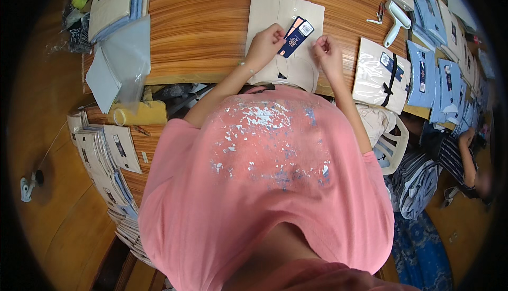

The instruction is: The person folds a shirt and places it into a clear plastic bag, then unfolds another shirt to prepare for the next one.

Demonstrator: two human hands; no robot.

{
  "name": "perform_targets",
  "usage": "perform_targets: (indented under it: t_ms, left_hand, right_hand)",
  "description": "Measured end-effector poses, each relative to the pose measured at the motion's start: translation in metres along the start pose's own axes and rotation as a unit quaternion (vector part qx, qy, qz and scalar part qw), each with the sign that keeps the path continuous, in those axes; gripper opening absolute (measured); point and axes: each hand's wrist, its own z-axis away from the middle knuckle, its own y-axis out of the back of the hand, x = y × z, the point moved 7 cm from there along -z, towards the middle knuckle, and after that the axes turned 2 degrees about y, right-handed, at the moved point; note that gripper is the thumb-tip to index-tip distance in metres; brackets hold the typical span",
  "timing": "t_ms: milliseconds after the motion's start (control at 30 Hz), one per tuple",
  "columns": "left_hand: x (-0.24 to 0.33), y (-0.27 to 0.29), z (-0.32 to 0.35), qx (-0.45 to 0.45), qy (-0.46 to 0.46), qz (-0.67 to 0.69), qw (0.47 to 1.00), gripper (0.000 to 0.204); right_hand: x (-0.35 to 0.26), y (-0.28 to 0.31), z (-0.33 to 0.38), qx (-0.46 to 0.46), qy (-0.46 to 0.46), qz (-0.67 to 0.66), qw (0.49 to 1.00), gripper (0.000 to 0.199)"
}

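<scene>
**Hand positions over beige garment, near edge of worktop**

Left hand (pixel 267 43): thumb and fingertips pinched at the left side of the hang tags (pixel 298 38), which we read as a grasp. Right hand (pixel 329 57): fingers curled, thumb and forefinger drawn close together, just right of the tags; we cannot tell whether anything thin lies between them.

We see at least 2 tags overlapping, tilted, dark blue with a peach-coloured part and a white label. They lie over the folded beige garment (pixel 262 18), which is flat on the worktop (pixel 201 31) and reaches its near edge between our forearms.

To the right, at the near edge, we note a folded beige garment in clear wrap (pixel 370 76), crossed by a black ribbon (pixel 390 82). Beyond it, farther from the near edge, lie a pale lint roller (pixel 397 23) and, just beside it, small snips (pixel 380 13). Blue folded garments (pixel 419 74) line the right end.

At the left end, we record a stack of beige and blue garments (pixel 112 2) toward the far corner; clear sheets (pixel 127 60) overhang the near corner.
</scene>
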Motion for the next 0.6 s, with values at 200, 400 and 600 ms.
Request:
perform_targets:
  t_ms: [200,400,600]
  left_hand:
    - [-0.031,-0.019,0.006,-0.019,0.091,0.326,0.941,0.019]
    - [-0.016,0.011,0.014,0.073,0.005,0.070,0.995,0.029]
    - [-0.069,0.156,0.076,0.305,0.018,-0.023,0.952,0.030]
  right_hand:
    - [-0.008,-0.036,0.014,-0.039,-0.088,-0.263,0.960,0.045]
    - [0.034,-0.018,0.004,0.025,-0.055,-0.104,0.993,0.062]
    - [0.008,-0.023,-0.006,-0.047,-0.042,0.129,0.990,0.060]
